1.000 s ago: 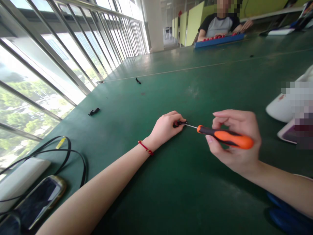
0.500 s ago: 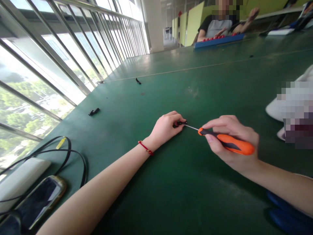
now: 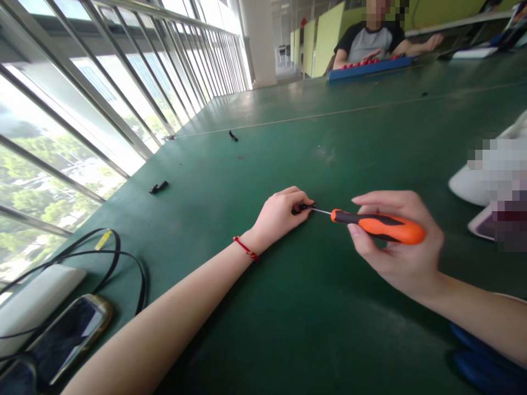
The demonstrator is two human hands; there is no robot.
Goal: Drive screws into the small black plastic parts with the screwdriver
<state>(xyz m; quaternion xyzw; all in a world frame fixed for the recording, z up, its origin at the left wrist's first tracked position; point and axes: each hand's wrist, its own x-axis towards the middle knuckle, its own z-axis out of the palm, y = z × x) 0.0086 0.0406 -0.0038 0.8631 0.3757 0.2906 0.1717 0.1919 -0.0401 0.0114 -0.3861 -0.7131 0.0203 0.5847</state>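
Note:
My left hand [image 3: 284, 209], with a red cord bracelet at the wrist, pinches a small black part [image 3: 302, 208] against the green table [image 3: 263, 307]. Most of that part is hidden by the fingers, so its kind cannot be made out. An orange and black screwdriver [image 3: 379, 226] rests in my right hand [image 3: 407, 247], its handle against the palm and between loosened thumb and fingers. The thin metal shaft points left, and its tip meets the black part beside my left fingertips.
Two similar black pieces, one nearer [image 3: 158, 187] and one farther [image 3: 233, 135], lie to the left. A phone [image 3: 61, 340], a white box [image 3: 41, 293] and black cables [image 3: 142, 274] occupy the lower left. Across the table a person sits behind a blue tray [image 3: 370, 68] of red items. Railings [image 3: 164, 66] line the left edge.
My right fingers have loosened and spread around the screwdriver handle, which has swung up closer to level. My left hand and the black part stay put. The person opposite has lowered one hand.

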